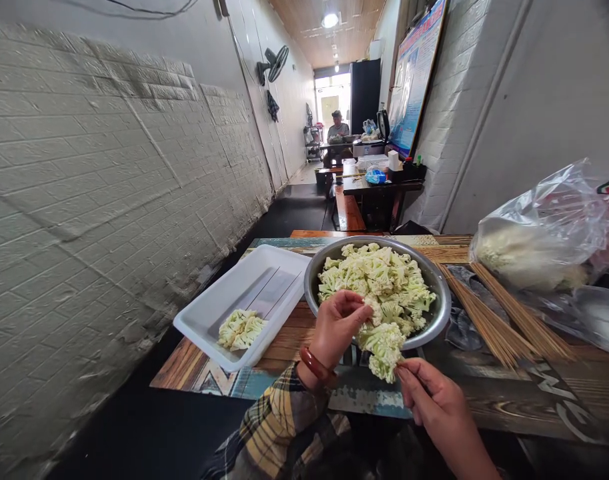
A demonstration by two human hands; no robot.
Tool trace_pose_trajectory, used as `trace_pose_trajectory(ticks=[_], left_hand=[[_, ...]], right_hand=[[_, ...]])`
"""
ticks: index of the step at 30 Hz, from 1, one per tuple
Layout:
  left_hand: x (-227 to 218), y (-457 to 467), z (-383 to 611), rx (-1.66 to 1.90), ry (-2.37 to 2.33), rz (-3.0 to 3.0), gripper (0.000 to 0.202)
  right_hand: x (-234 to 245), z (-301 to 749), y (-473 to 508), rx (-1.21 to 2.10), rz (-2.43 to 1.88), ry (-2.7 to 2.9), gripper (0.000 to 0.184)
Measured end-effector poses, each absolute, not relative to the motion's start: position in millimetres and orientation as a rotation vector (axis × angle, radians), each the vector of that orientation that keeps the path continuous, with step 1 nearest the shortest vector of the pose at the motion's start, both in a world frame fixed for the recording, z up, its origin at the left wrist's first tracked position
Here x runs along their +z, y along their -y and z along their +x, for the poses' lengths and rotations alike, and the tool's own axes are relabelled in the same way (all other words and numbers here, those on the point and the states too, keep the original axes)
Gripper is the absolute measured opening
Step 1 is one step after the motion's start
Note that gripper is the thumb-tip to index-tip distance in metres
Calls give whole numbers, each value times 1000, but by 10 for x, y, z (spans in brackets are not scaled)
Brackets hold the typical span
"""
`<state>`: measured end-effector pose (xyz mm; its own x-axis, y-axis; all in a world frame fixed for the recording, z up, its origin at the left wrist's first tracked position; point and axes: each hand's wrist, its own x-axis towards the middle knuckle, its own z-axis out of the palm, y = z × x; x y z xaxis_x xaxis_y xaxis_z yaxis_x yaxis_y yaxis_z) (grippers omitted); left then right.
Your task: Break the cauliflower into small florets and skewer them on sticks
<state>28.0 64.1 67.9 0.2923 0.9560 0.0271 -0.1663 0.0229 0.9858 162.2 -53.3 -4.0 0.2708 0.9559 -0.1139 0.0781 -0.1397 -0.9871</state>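
Note:
My left hand [340, 327] pinches a cauliflower floret [371, 308] at the near rim of a metal bowl [441, 303] full of cauliflower pieces. Below it my right hand [431, 395] is closed on the end of a thin skewer threaded with cauliflower florets [384, 347], held just in front of the bowl. A red bangle and a plaid sleeve cover my left wrist. To the left, a white plastic tray [209, 313] holds a few skewered cauliflower pieces [241, 329].
A pile of bamboo skewers [499, 320] lies right of the bowl, beside plastic bags with vegetables [539, 247]. The wooden table [559, 393] stands along a white brick wall. Further down the narrow room are more tables and a seated person [338, 127].

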Motion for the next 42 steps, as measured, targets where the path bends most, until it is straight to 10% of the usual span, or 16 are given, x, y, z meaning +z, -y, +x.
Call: trace_pose_trajectory(ticks=[42], left_hand=[[591,-542,300,1136,-938,1049,21]], right_hand=[[-80,1565,613,1047,-1510,1015,34]])
